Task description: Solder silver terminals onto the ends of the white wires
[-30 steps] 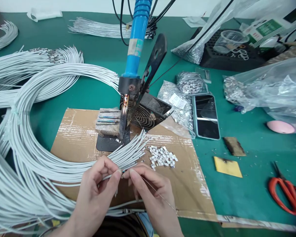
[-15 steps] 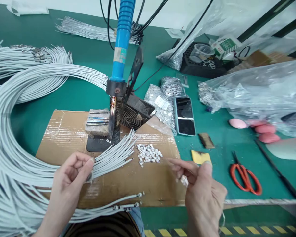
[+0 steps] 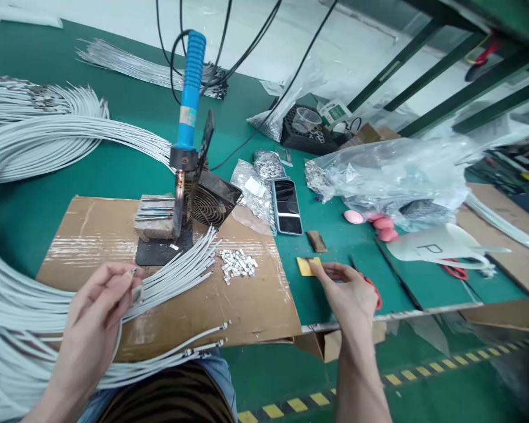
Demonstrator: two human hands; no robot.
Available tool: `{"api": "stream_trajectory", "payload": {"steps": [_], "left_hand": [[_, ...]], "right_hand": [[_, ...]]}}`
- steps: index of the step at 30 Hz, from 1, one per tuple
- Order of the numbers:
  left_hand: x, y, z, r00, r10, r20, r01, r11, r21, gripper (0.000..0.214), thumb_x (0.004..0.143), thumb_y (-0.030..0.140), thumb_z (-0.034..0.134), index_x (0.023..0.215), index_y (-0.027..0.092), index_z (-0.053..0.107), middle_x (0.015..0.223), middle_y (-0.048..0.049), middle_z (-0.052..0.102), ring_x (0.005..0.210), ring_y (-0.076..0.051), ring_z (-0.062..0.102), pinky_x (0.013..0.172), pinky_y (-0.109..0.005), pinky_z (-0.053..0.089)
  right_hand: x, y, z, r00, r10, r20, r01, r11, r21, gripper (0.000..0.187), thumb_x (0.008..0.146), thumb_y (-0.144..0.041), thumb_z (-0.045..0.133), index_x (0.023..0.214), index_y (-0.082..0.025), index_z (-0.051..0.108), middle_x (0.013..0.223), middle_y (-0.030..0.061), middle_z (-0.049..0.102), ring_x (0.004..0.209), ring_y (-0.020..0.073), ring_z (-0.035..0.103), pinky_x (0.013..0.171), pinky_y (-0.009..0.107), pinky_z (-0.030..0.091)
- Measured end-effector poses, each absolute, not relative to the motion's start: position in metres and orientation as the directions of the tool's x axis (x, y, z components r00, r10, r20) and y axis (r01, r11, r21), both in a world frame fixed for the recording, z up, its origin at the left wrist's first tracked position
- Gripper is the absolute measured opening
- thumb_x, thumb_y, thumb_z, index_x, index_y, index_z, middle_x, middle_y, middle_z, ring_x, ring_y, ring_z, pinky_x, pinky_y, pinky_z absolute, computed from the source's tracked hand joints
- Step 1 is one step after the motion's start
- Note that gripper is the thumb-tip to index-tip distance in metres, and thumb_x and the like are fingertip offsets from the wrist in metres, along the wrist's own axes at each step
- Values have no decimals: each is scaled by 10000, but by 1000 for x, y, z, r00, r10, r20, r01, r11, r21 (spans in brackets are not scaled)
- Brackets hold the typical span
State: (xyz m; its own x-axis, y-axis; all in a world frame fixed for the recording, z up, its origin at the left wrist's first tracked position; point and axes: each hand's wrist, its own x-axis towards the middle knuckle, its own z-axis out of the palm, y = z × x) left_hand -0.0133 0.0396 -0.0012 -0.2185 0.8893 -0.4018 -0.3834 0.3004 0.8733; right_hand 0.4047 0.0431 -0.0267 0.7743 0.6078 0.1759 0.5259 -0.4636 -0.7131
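At lower left, my left hand (image 3: 99,305) is closed, thumb and fingers pinching the thin end of a white cable; a small teal-dark tip shows at the fingertips. A pale translucent cover appears on one finger. Beside this hand a bundle of white cables (image 3: 180,273) fans out over the cardboard. My right hand (image 3: 350,288) reaches to a yellow sponge (image 3: 305,267) on the green table, its thumb and fingers closed at the sponge's right edge. Orange-red scissors (image 3: 374,292) lie partly hidden behind this hand. Small white connector pieces (image 3: 238,264) are heaped on the cardboard (image 3: 247,311).
A blue-handled soldering iron (image 3: 189,88) stands upright in its holder, beside a black fan (image 3: 207,202). Large coils of white cable (image 3: 9,276) cover the left side. Farther right are a phone (image 3: 287,205), bagged parts (image 3: 253,188), and a brown block (image 3: 316,241).
My right hand has moved forward onto the yellow sponge, which stays in place. My left hand keeps its pinch, its wrist turned somewhat. The view has swung to the right.
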Motion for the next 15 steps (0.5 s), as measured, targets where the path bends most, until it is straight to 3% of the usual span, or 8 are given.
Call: {"api": "stream_trajectory", "payload": {"steps": [3,6,8,11,15], "left_hand": [[-12,38,3,-196,906,-376,-418,269,867,254,728,336,952,914,224,818,915,-6,766,942,-157,686,813,-149,544],[-5,43,7,-259,924,-280,-284,205,937,251,760,304,931,941,202,791,895,-9,754,889,-141,657,790,-158,516],[1,48,11,-277,925,-260,-202,208,957,256,771,306,922,959,208,780,973,-15,768,877,-140,653,772,-178,512],[11,59,16,-323,920,-220,-108,195,975,254,762,305,909,969,215,793,1093,-40,788,1039,-181,680,861,-215,514],[19,71,19,-301,926,-228,-20,233,972,311,756,297,877,1042,196,806,1101,-60,791,880,-177,652,677,-233,488]], "right_hand": [[389,47,-25,788,591,174,422,-313,-851,584,454,-724,904,676,-229,686,622,31,684,614,246,632,651,429,533],[350,48,-21,777,596,202,330,-113,-937,558,537,-632,953,809,-240,663,781,18,704,726,231,677,723,406,588],[312,51,-19,722,665,193,269,-14,-963,476,635,-514,965,884,-230,675,895,33,737,826,220,716,780,373,608],[249,61,-16,561,814,148,167,64,-984,343,730,-365,940,886,-220,670,926,44,769,847,200,758,761,328,631],[185,77,-14,365,923,120,40,113,-993,227,820,-255,837,865,-227,616,939,37,790,844,178,786,743,299,651]]}}
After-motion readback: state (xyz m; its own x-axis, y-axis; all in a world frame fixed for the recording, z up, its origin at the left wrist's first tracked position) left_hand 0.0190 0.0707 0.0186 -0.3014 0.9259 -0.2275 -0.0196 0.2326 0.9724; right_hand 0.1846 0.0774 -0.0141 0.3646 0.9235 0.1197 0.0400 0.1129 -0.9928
